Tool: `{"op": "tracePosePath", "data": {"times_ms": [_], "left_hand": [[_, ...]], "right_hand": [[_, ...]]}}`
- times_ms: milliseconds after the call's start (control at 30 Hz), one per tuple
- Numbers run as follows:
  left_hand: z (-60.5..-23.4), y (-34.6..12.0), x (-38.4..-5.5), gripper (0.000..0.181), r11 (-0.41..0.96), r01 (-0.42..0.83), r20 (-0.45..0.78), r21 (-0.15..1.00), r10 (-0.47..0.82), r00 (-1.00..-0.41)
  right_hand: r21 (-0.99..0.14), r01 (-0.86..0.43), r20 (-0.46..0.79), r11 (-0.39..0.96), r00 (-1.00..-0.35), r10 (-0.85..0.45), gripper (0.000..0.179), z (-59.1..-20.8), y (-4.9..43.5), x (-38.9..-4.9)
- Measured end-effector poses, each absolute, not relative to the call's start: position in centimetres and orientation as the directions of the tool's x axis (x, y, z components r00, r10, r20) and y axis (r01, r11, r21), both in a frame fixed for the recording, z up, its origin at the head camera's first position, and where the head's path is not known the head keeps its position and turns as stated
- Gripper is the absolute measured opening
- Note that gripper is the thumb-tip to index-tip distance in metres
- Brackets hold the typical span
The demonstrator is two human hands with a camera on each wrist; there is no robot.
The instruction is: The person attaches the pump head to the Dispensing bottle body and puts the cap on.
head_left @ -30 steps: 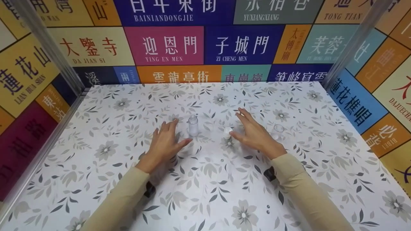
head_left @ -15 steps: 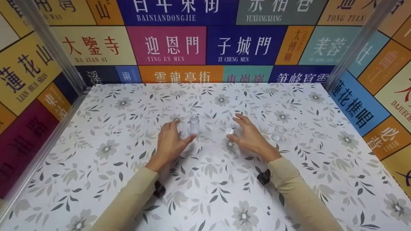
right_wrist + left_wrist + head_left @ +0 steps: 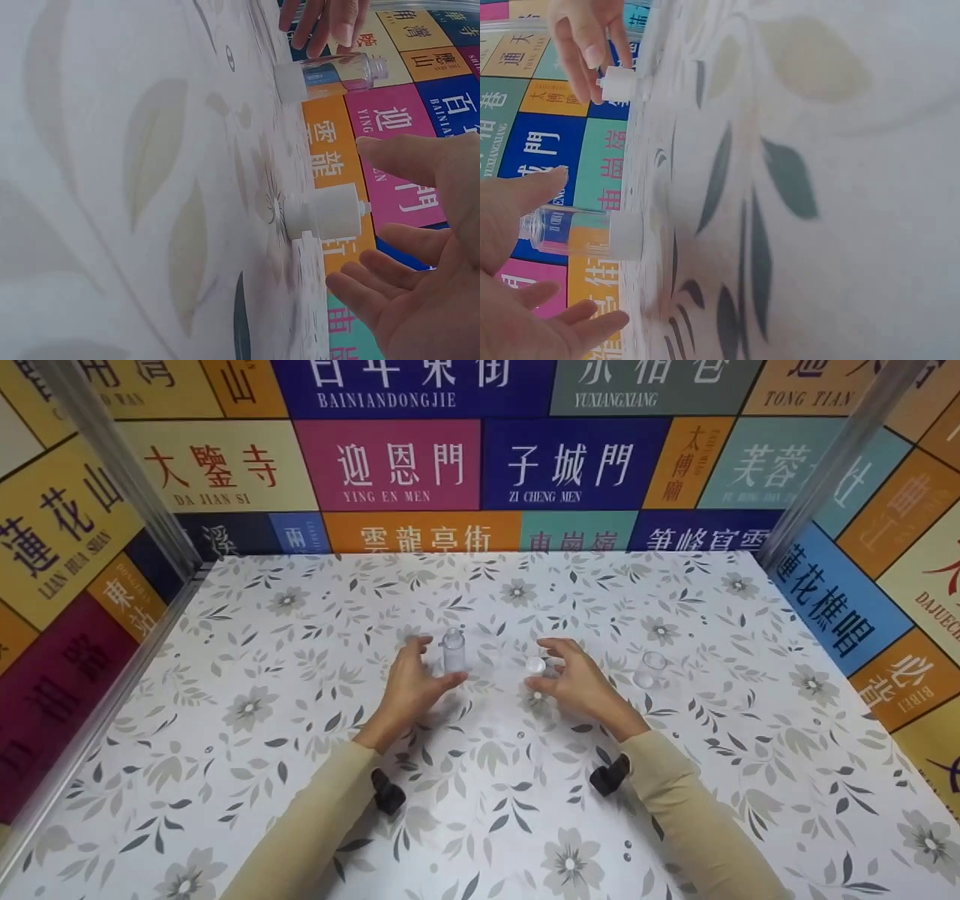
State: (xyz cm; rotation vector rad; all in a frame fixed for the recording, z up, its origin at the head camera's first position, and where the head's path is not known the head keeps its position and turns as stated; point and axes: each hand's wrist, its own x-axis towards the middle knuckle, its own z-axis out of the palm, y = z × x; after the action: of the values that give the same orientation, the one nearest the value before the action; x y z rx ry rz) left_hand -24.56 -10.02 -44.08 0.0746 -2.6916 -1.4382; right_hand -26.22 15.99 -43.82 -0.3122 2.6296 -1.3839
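A small clear bottle [image 3: 454,654] with a narrow neck stands upright left of the table's middle. My left hand [image 3: 416,681] is around its left and near side, fingers and thumb spread; in the left wrist view a gap shows between the thumb and the bottle's clear wall [image 3: 585,232]. To the right, a small white cap-like piece with a nozzle tip [image 3: 535,665] stands on the tabletop. Around it my right hand [image 3: 583,682] curves loosely, thumb on the near side. The right wrist view shows the white piece [image 3: 334,212] between thumb and fingers, apart from them.
A clear, cup-shaped cover [image 3: 651,669] stands to the right of my right hand. The table [image 3: 300,810] has a white floral covering. Panels with printed lettering [image 3: 390,465] rise at the back and sides, with clear posts [image 3: 832,472] at the corners.
Both hands have moved inward, the left toward the bottle and the right around the white piece, and their fingers have bent in slightly. The bottle, white piece and cover stay put.
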Motion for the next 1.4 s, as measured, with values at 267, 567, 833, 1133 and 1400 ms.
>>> {"op": "tracePosePath", "data": {"times_ms": [267,567,833,1133,1400], "left_hand": [[-44.6,-9.6,-25.5,0.079,0.486,-0.069,-0.028,0.871,-0.092,-0.995],[-45.0,-9.3,-26.6,0.078,0.335,-0.102,-0.06,0.937,-0.135,-0.989],[-45.6,-8.4,-27.1,0.072,0.135,-0.106,-0.082,0.985,-0.173,-0.982],[-45.8,-7.1,-27.1,0.071,0.131,-0.107,-0.078,0.986,-0.212,-0.974],[-45.9,-6.7,-27.1,0.058,0.109,-0.103,-0.072,0.989,-0.258,-0.963]], "right_hand": [[-0.819,-0.065,-0.055,0.57,-0.98,-0.191,0.068,-44.4,15.5,-26.3],[-0.846,-0.028,-0.076,0.532,-0.982,-0.173,0.061,-44.6,15.1,-26.8],[-0.86,0.015,-0.078,0.509,-0.992,-0.102,0.053,-45.0,15.0,-27.1],[-0.875,0.008,-0.056,0.484,-0.995,-0.086,0.042,-45.5,14.9,-27.0],[-0.872,0.024,-0.072,0.489,-0.994,-0.079,0.042,-45.4,14.8,-27.0]]}}
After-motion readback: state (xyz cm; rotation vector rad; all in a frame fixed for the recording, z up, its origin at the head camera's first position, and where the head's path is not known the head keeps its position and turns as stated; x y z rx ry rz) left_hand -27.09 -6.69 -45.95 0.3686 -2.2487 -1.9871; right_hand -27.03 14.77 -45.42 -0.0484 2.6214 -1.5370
